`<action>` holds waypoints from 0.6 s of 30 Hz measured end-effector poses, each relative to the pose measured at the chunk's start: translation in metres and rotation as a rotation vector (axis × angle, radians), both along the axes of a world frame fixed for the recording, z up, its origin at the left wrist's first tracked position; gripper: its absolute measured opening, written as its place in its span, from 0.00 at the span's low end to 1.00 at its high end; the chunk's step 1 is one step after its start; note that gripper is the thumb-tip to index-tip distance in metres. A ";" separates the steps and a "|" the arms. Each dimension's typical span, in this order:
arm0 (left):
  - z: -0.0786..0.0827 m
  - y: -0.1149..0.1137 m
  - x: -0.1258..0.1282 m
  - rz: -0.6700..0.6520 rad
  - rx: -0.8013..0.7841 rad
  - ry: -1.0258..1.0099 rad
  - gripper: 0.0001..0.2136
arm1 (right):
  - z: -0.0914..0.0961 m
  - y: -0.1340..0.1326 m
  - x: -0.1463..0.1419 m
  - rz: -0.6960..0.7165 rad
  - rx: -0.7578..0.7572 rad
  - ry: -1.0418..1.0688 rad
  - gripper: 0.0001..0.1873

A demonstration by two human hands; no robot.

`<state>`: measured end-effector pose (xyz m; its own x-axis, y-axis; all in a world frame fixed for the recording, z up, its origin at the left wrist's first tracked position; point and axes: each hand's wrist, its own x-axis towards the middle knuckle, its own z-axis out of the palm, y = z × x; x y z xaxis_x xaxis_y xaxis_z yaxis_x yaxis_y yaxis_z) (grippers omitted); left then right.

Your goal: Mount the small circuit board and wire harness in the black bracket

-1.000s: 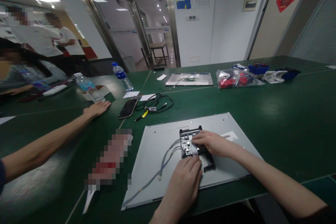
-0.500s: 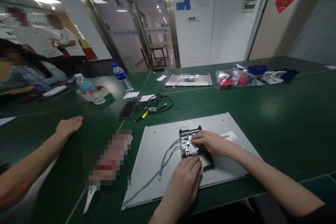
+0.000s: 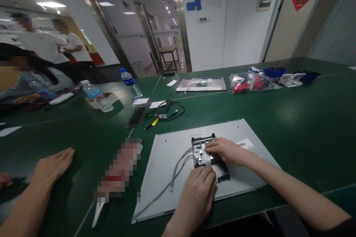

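Observation:
A flat white display panel (image 3: pixel 230 129) lies face down in front of me. On its middle sits a black plastic frame (image 3: pixel 198 161) with a small metal plate and round fittings in it. Grey cables (image 3: pixel 174 173) run from the frame's left side across the panel. My right hand (image 3: pixel 228 150) rests on the frame from the right, its fingers bent together over the plate. At the frame's near edge, my left hand (image 3: pixel 196 190) has its fingers curled and pressed together against it. The fingertips' exact grip is partly hidden.
Another person's hand (image 3: pixel 52 164) rests on the green table (image 3: pixel 306 140) at left, near a pinkish blurred packet (image 3: pixel 119 170). Beyond are a coiled black cable (image 3: pixel 174 113), water bottles (image 3: pixel 130 83), a second panel (image 3: pixel 186 86) and a plastic bag with red items (image 3: pixel 251 83).
The other person's hand at left has drawn back toward the lower left. My hands stay on the frame almost unmoved, and the view has shifted slightly.

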<state>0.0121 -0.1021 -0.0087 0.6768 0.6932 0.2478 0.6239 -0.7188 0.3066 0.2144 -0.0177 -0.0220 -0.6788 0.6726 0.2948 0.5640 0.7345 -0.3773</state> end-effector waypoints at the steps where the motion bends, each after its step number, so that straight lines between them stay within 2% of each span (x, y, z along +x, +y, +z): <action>1: 0.000 0.000 0.000 0.011 0.017 0.007 0.11 | -0.001 0.000 0.000 0.000 -0.003 0.000 0.26; 8: -0.002 0.002 -0.004 0.134 0.135 -0.012 0.11 | -0.002 0.001 0.001 0.012 -0.004 0.006 0.25; 18: -0.002 0.005 0.000 0.102 0.142 -0.014 0.14 | 0.000 0.000 0.001 0.009 -0.020 0.015 0.24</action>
<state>0.0117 -0.0969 -0.0103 0.6006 0.7153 0.3572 0.6920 -0.6889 0.2159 0.2155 -0.0176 -0.0220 -0.6803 0.6724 0.2916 0.5518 0.7318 -0.3999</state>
